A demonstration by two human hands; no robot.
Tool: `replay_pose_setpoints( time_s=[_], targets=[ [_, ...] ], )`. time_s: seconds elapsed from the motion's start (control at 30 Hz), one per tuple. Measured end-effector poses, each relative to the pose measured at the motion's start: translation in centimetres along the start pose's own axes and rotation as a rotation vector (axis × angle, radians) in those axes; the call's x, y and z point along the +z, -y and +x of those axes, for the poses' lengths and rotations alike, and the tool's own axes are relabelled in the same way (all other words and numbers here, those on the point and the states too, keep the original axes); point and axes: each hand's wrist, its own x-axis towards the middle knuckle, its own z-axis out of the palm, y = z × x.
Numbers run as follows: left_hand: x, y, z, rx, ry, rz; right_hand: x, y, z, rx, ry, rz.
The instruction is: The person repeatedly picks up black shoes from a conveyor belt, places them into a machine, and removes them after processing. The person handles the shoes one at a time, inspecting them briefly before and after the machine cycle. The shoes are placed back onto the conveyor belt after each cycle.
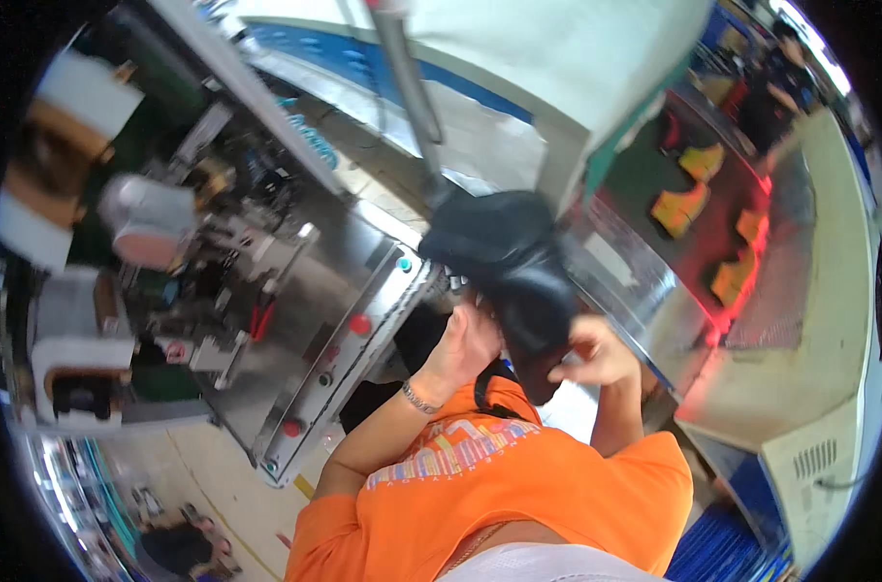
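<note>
- A grey metal machine panel with red buttons (334, 330) is standing left of centre.
- Left hand (465, 344) and right hand (596, 354) are gripping a black padded headset (513, 267) at centre, fingers curled against its lower sides.

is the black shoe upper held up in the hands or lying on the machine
Held up. The black shoe upper sits between the left hand and right hand, raised clear of the steel machine.
</note>
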Motion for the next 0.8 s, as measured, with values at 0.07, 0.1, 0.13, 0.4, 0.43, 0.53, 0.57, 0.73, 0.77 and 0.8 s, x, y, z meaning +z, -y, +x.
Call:
replay_pose_setpoints(
  time_s=[0.07, 0.1, 0.13, 0.4, 0.43, 0.53, 0.57, 0.73, 0.77, 0.8],
  targets=[
    [0.1, -2.6, -1.2, 0.109, -0.158, 0.039, 1.3, -0.7, 2.6, 0.063, 0.225, -0.046],
    [-0.6, -3.5, -1.5, 0.189, -0.193, 0.039, 1.9, -1.5, 3.7, 0.151, 0.242, -0.002],
    [-1.1, -4.4, -2.0, 0.255, -0.225, 0.070, 2.3, -1.5, 5.2, 0.080, 0.276, 0.082],
    [0.7, -9.2, -7.8, 0.450, -0.531, 0.894, 8.8, 1.5, 17.1, 0.030, 0.076, 0.448],
    [1.2, -9.8, -8.7, 0.399, -0.585, 1.062, 9.3, 1.4, 17.8, 0.041, 0.117, 0.507],
    [2.1, -13.6, -11.6, 0.481, -0.317, 0.817, 10.8, 2.1, 19.6, 0.047, 0.266, 0.725],
    [2.2, -15.2, -12.0, 0.508, -0.287, 0.763, 11.6, 2.6, 20.2, 0.042, 0.348, 0.731],
    [2.6, -19.5, -13.8, 0.591, -0.326, 0.803, 15.1, 7.1, 24.4, 0.071, 0.679, 0.579],
    [2.8, -20.8, -14.6, 0.647, -0.271, 0.801, 15.3, 8.4, 25.5, 0.040, 0.758, 0.504],
    [3.8, -22.2, -15.0, 0.693, -0.217, 0.802, 14.9, 9.1, 27.0, -0.020, 0.732, 0.387]
  ],
)
